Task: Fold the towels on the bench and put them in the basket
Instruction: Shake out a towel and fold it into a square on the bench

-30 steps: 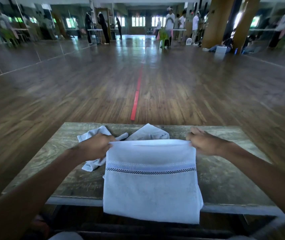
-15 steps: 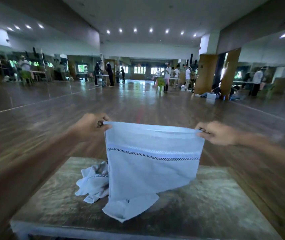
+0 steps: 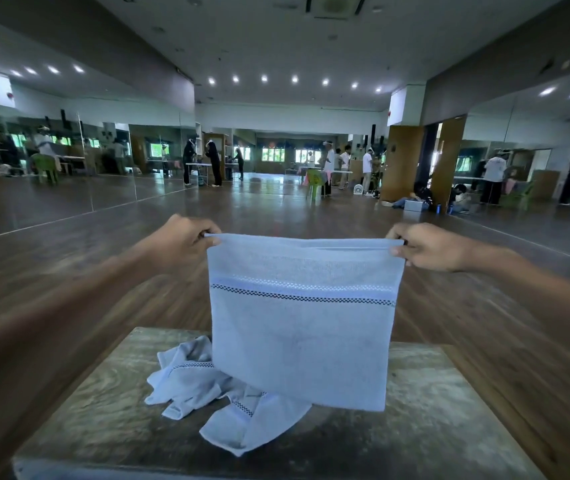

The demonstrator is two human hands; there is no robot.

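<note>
- Head view: the left hand (image 3: pixel 186 242) and right hand (image 3: pixel 425 247) each pinch a top corner of a folded towel (image 3: pixel 300 327). It hangs stretched between and below them, over the surface (image 3: pixel 449 410).
- If either pinch loosens, the doubled layers would likely slide apart and undo the fold.
- Lowered straight down, the hem could land on the crumpled second towel (image 3: pixel 207 382) below the left hand and wrinkle.
- The basket is out of view.
</note>
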